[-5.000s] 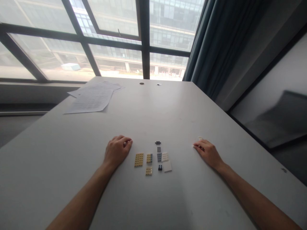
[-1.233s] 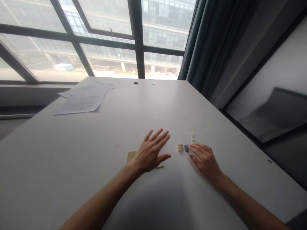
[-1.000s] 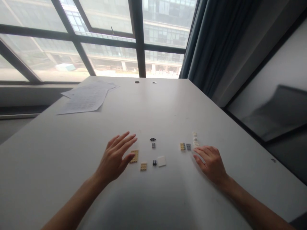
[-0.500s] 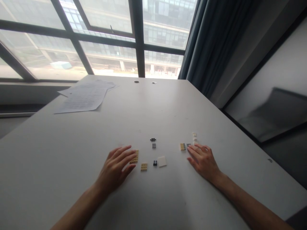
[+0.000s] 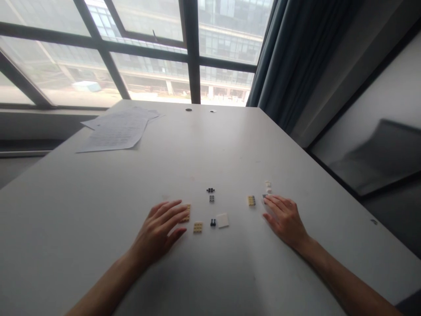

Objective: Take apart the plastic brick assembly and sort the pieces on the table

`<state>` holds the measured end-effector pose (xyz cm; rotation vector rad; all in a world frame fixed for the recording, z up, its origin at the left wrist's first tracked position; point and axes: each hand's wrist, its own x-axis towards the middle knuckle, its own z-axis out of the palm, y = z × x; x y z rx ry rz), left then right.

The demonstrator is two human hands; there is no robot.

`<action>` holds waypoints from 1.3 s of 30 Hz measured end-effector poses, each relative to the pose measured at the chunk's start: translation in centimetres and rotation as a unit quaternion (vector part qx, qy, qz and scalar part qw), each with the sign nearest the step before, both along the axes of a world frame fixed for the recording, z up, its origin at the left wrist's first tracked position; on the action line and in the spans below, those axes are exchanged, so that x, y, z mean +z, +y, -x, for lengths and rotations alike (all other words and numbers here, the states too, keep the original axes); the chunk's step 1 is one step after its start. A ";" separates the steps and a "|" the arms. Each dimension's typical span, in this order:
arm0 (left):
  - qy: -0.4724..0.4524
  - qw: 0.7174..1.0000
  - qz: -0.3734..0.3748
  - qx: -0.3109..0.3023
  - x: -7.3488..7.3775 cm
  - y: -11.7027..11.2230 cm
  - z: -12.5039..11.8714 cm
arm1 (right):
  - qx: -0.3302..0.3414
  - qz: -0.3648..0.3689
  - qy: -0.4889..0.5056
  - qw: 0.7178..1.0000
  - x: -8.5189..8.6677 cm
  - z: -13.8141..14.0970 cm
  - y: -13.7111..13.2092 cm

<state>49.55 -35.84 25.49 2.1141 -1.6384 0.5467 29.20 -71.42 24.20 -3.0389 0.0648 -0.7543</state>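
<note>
My left hand rests on the table with its fingers stretched out. Its fingertips partly cover a tan building-block plate. A smaller tan plate lies just right of that thumb. My right hand is open, thumb apart, its fingertips on a small grey block piece that they mostly hide. To its left is a tan and grey studded piece. Small white pieces lie beyond its fingers. Between the hands are a black axle piece, a grey studded piece, a dark small piece and a white flat tile.
The white table reaches to a large window. Printed paper sheets lie at its far left. Two round holes, one dark, are near the far edge. A dark curtain hangs at the right.
My right hand has slid a little to the right with the grey piece under its fingertips, away from the tan and grey piece. My left hand stays almost still.
</note>
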 end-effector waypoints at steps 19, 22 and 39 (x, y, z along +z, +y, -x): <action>0.014 0.980 -0.169 -0.103 -0.2 -0.1 3.4 | 0.176 -0.074 0.141 0.971 1.1 -2.8 11.9; 0.012 0.980 -0.175 -0.099 -0.1 -0.1 3.8 | 0.169 -0.068 0.135 0.974 0.9 -1.9 11.1; 0.094 0.967 -0.178 -0.158 0.6 -14.5 9.5 | 0.022 -0.031 0.075 0.996 0.3 4.8 0.2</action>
